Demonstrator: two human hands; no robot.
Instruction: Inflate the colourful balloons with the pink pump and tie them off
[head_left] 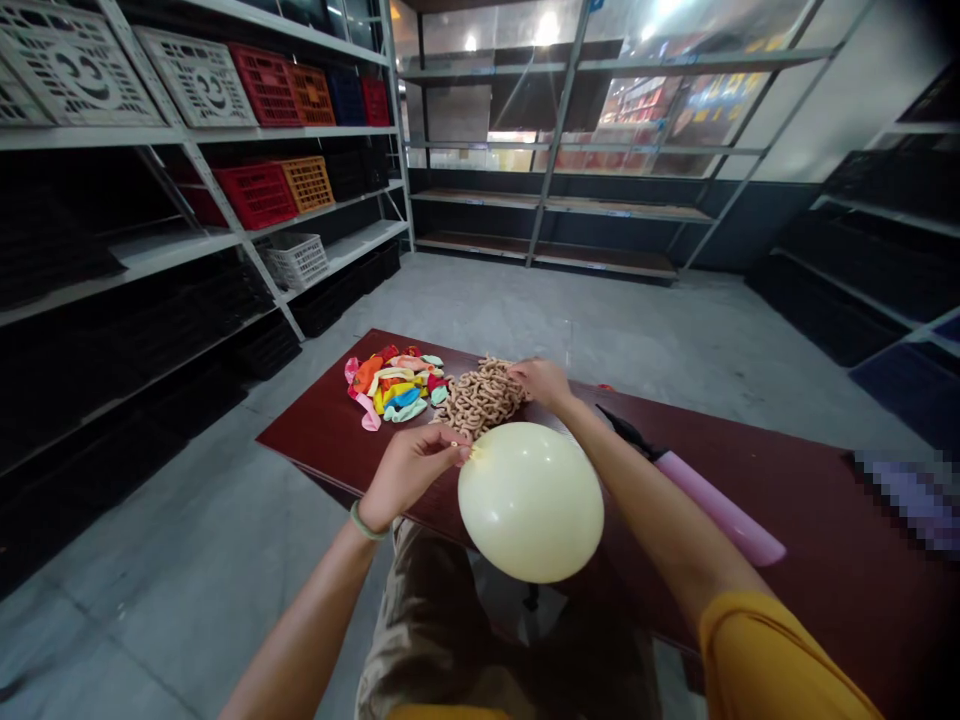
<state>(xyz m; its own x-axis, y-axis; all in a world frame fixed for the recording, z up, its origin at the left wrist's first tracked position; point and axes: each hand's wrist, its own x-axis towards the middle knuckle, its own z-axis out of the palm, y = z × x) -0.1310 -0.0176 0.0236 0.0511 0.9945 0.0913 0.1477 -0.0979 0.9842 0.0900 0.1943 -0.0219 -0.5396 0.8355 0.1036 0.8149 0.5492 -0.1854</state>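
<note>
The left hand pinches a round pale-yellow rubber balloon; beyond it, the right hand, fingers bunched, meets tan curled pieces, hold indeterminable.

- The left hand, with a pale green band at its wrist, pinches the neck of a blown-up cream balloon.
- The right hand reaches to the far right edge of a pile of tan curled pieces; its fingertips are too small to make out clearly.
- Limp coloured balloons lie left of that pile on a dark red table.
- A pink tube with a black end lies beyond the right forearm.
- Shelves with crates stand behind.
</note>
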